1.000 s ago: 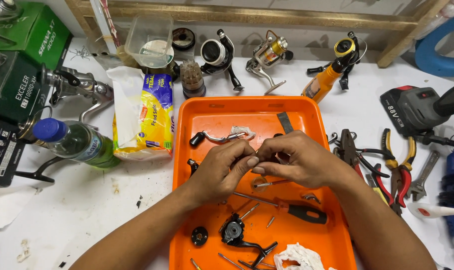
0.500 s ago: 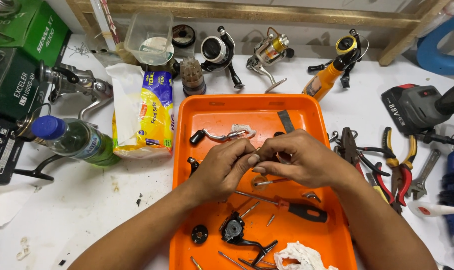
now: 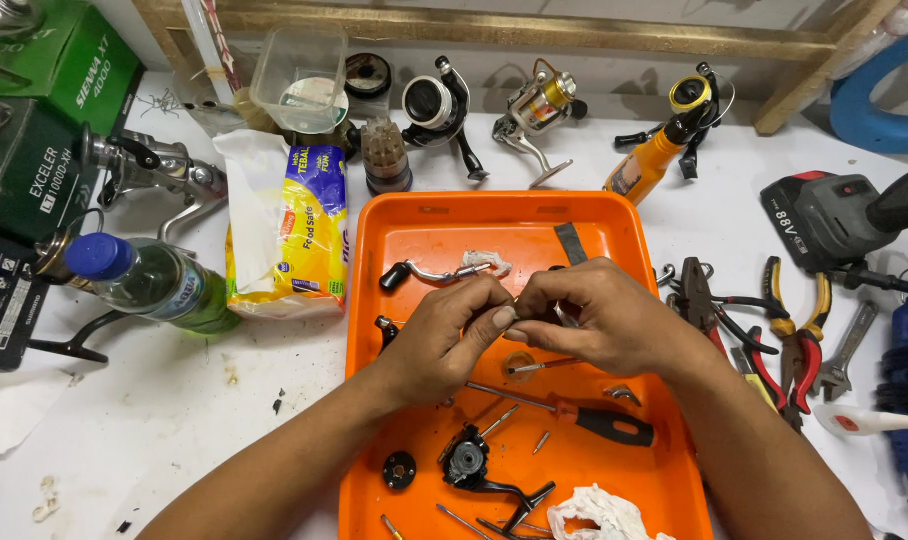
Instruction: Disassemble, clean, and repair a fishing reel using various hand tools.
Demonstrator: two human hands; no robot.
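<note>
Head cam, looks steeply down from worker's side of bench, faces far edge & wall, close range, orange tray centre frame

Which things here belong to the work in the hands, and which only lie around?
In the work:
- left hand and right hand, pinching a small part between them
- orange tray
- screwdriver
- crank handle
- black reel part

Lying around:
- pliers
- water bottle
- yellow packet
- spinning reels
</note>
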